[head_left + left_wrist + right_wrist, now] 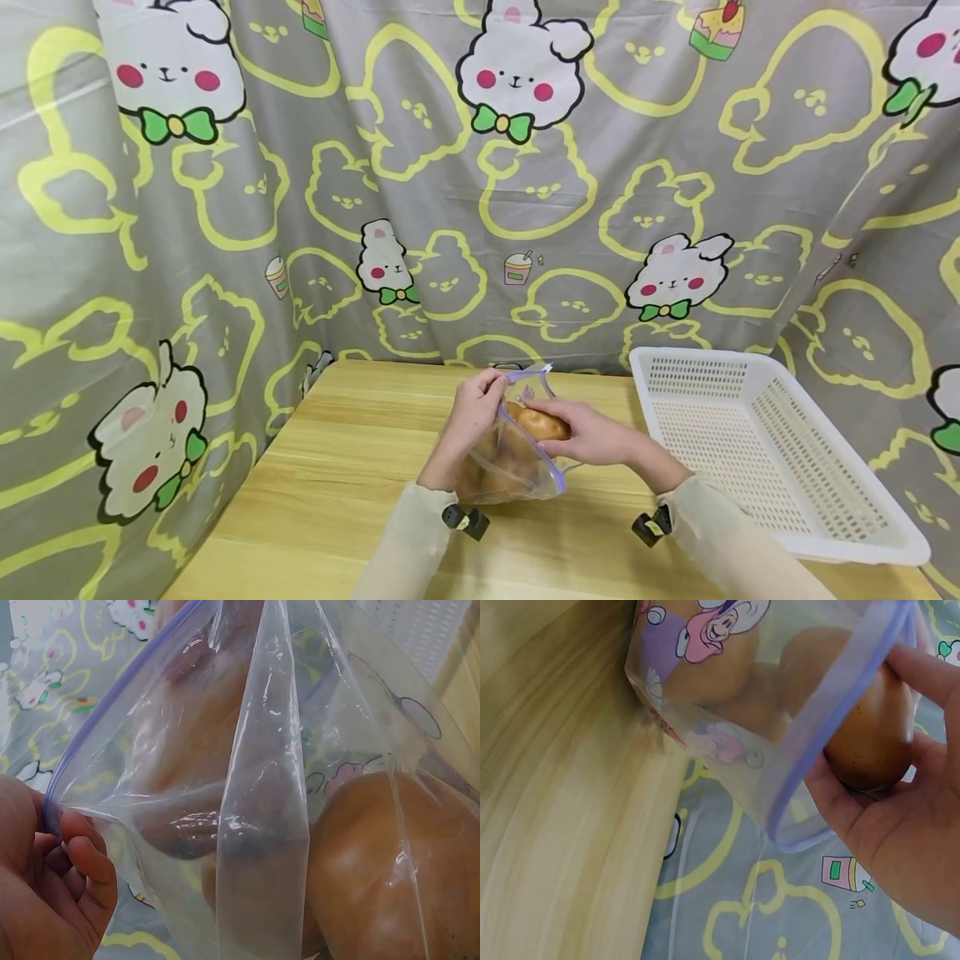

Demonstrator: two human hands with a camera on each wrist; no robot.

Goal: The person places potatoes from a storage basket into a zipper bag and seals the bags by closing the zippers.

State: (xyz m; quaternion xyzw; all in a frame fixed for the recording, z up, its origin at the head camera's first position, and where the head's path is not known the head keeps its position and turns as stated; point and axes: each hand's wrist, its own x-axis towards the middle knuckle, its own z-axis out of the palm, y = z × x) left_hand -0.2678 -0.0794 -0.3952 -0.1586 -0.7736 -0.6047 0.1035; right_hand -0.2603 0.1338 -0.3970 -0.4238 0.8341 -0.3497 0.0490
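A clear zip bag (525, 482) with a purple rim and cartoon prints stands on the wooden table, its mouth spread toward the right. My left hand (472, 410) pinches the purple rim between thumb and fingers, seen close up in the left wrist view. At the mouth, my right hand (596, 433) grips a smooth brown potato (874, 739), which is partly inside the rim. Several more brown potatoes (397, 862) lie in the bag, blurred by the plastic.
To the right on the table (322, 475) sits a white perforated plastic basket (757, 442) with nothing visible in it. A grey curtain (450, 192) with rabbit prints hangs along the table's back and sides.
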